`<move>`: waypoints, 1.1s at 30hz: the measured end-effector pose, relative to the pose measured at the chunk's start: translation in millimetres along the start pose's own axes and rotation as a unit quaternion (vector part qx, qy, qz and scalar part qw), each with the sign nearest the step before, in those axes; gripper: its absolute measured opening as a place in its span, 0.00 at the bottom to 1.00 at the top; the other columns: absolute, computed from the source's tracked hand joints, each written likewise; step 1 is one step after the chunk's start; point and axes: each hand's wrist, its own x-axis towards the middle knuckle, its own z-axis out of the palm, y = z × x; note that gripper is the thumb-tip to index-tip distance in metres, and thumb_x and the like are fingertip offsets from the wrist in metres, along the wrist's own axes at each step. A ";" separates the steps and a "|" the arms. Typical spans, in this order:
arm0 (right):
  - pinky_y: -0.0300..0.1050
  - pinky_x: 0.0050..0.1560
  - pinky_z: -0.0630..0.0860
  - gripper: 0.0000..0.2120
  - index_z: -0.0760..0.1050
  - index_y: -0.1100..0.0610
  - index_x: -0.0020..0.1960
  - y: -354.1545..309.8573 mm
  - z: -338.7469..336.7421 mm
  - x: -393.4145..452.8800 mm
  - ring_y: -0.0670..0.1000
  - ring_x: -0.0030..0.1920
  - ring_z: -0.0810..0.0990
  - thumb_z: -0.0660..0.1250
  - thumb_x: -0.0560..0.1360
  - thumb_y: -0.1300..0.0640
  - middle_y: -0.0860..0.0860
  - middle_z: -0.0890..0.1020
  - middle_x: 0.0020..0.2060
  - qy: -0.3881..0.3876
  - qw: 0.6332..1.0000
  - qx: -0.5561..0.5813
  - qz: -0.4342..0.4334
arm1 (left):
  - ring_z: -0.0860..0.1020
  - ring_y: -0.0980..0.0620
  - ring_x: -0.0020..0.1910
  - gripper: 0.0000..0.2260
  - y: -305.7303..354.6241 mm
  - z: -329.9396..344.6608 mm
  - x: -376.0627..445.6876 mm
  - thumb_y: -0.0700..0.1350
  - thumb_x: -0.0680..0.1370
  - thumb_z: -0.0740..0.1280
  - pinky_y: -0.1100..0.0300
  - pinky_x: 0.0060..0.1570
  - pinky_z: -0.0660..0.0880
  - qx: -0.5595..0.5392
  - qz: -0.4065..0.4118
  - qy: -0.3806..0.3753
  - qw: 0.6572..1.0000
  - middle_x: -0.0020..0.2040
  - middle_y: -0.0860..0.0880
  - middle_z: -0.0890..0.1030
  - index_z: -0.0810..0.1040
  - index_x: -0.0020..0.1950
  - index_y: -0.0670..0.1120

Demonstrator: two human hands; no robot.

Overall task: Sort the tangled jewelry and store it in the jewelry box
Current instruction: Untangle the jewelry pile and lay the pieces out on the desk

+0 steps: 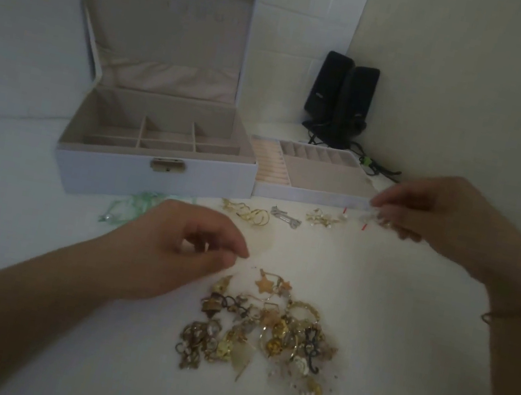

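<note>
A tangled pile of gold and pearl jewelry lies on the white table near me. My left hand hovers just left of the pile, fingers loosely curled with nothing visible in them. My right hand is raised at the right, pinching a small clear packet with red marks by the tray's front corner. The white jewelry box stands open at the back, compartments bare. Its removable tray sits to the right of the box.
Sorted pieces lie in a row before the box: gold hoops, a silver clip, a small pearl cluster. A green ribbon piece lies left. Two black speakers with cables stand in the back corner.
</note>
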 end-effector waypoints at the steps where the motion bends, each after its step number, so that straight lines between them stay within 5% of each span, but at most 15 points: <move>1: 0.41 0.33 0.73 0.06 0.82 0.53 0.44 -19.1 12.2 -7.4 0.46 0.28 0.76 0.71 0.71 0.62 0.52 0.84 0.31 -0.066 0.995 0.065 -0.035 | 0.82 0.56 0.43 0.07 0.7 0.1 2.3 0.54 0.72 0.68 0.66 0.44 0.77 -0.027 -0.022 0.019 0.999 0.43 0.58 0.85 0.83 0.47 0.58; 5: 0.37 0.35 0.77 0.11 0.79 0.54 0.50 -68.2 60.9 -30.5 0.50 0.31 0.79 0.70 0.67 0.56 0.52 0.84 0.34 -0.240 0.950 0.171 -0.104 | 0.81 0.54 0.36 0.11 10.7 0.1 5.3 0.51 0.76 0.64 0.65 0.35 0.74 -0.168 -0.065 0.003 0.984 0.42 0.51 0.86 0.84 0.49 0.48; 10: 0.41 0.36 0.78 0.12 0.77 0.54 0.49 -71.2 82.7 -32.9 0.50 0.29 0.79 0.71 0.66 0.54 0.50 0.84 0.31 -0.213 0.948 0.206 -0.112 | 0.74 0.53 0.28 0.17 19.4 -0.2 2.3 0.51 0.78 0.61 0.66 0.29 0.66 -0.271 -0.082 -0.041 0.958 0.35 0.47 0.84 0.85 0.42 0.45; 17: 0.37 0.34 0.75 0.09 0.78 0.56 0.49 -65.9 90.1 -31.0 0.50 0.30 0.79 0.71 0.69 0.58 0.50 0.83 0.32 -0.188 0.942 0.239 -0.141 | 0.73 0.56 0.27 0.09 16.9 -1.1 2.7 0.52 0.65 0.75 0.65 0.30 0.70 -0.226 -0.076 -0.035 0.970 0.33 0.48 0.83 0.86 0.40 0.48; 24: 0.30 0.35 0.73 0.06 0.81 0.47 0.48 -57.8 87.1 -27.5 0.41 0.34 0.79 0.67 0.75 0.57 0.42 0.82 0.33 -0.141 0.972 0.012 -0.190 | 0.73 0.50 0.35 0.13 11.1 -4.7 5.8 0.52 0.62 0.73 0.60 0.36 0.69 -0.262 -0.090 0.039 0.960 0.35 0.46 0.80 0.83 0.39 0.45; 27: 0.36 0.39 0.74 0.06 0.81 0.43 0.47 -51.9 82.2 -27.3 0.45 0.41 0.79 0.70 0.74 0.53 0.41 0.82 0.39 -0.218 0.945 -0.085 -0.230 | 0.76 0.53 0.32 0.09 12.3 -6.2 5.8 0.51 0.62 0.73 0.63 0.35 0.72 -0.296 -0.097 0.042 0.949 0.35 0.47 0.82 0.83 0.37 0.47; 33: 0.40 0.47 0.72 0.08 0.81 0.40 0.47 -42.2 68.2 -28.1 0.47 0.47 0.76 0.74 0.70 0.51 0.44 0.78 0.42 -0.357 0.889 -0.083 -0.276 | 0.74 0.48 0.33 0.06 12.2 -4.5 6.1 0.42 0.67 0.72 0.59 0.36 0.72 -0.290 -0.116 0.038 0.949 0.32 0.47 0.81 0.81 0.44 0.47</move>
